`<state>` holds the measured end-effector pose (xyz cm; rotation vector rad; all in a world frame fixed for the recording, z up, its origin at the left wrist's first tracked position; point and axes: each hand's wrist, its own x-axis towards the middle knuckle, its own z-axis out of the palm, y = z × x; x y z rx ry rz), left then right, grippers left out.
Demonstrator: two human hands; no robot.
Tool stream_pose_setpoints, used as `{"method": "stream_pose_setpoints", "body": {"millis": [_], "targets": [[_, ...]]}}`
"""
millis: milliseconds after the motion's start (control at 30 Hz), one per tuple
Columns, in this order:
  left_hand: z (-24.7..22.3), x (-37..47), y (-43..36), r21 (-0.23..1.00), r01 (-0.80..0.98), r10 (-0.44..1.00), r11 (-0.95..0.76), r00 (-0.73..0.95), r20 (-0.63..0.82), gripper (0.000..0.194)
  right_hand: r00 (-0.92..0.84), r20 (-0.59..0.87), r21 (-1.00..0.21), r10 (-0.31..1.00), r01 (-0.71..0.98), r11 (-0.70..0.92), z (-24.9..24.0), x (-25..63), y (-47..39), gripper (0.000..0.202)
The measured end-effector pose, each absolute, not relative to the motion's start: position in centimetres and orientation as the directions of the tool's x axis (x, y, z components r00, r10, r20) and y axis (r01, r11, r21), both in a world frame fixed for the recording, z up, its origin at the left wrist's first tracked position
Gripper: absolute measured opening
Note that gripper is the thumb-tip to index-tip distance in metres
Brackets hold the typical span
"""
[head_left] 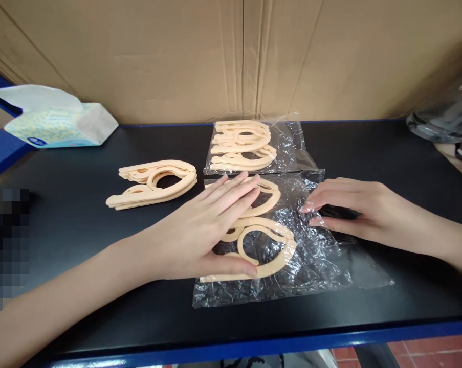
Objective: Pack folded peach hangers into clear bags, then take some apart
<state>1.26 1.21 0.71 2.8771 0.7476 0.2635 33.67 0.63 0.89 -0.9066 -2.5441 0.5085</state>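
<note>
A big brown cardboard wall (157, 61) stands up right behind the black table (100, 291), along its back edge. The table has a blue rim. A clear front bag (323, 266) lies flat and crinkly, past the middle toward the front edge. Cream hangers (290, 250) are inside it, under the shiny plastic. A soft tissue pack (58, 122) sits at the back left corner, with a white tissue sticking up. A see-through thing (430, 122) stands at the back right corner; only part of it shows. A clear back bag (288, 143) with more cream hangers lies near the back edge, just behind the front bag. A small loose pile of cream hangers (177, 191) lies left of both bags.

The left hand (219, 220) is wide and flat, palm down on the front bag. Its fingers point to the back edge and its thumb sticks out to the right, so it hides part of the hangers. The right hand (353, 209) is curled in from the right edge, thumb and fingertips close together, touching the front bag's right side. I can't tell if they pinch the plastic.
</note>
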Motion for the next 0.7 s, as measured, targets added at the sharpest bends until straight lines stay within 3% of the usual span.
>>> {"method": "stream_pose_setpoints", "body": {"millis": [100,200,433,567,700], "targets": [[1.5,1.1,1.6,0.036,0.572,0.568,-0.819,0.801,0.191,0.086,-0.702,0.240,-0.427,0.671,0.544,0.722,0.9,33.9,0.9,0.017],[2.7,0.2,2.0,-0.116,0.748,0.724,-0.653,0.662,0.193,0.093,-0.685,0.248,-0.414,0.685,0.565,0.714,1.0,34.1,1.0,0.017],[5.2,-5.4,4.5,-0.202,0.860,0.884,-0.468,0.457,-0.101,0.130,-0.704,0.245,-0.352,0.666,0.575,0.738,1.1,34.2,1.2,0.019],[5.6,-6.9,6.1,-0.193,0.898,0.905,-0.396,0.346,-0.245,0.105,-0.711,0.230,-0.342,0.664,0.580,0.739,1.1,34.0,1.0,0.021],[5.3,-7.2,6.4,-0.168,0.891,0.900,-0.422,0.388,-0.201,0.080,-0.712,0.250,-0.336,0.656,0.572,0.748,1.2,34.0,0.8,0.022]]}}
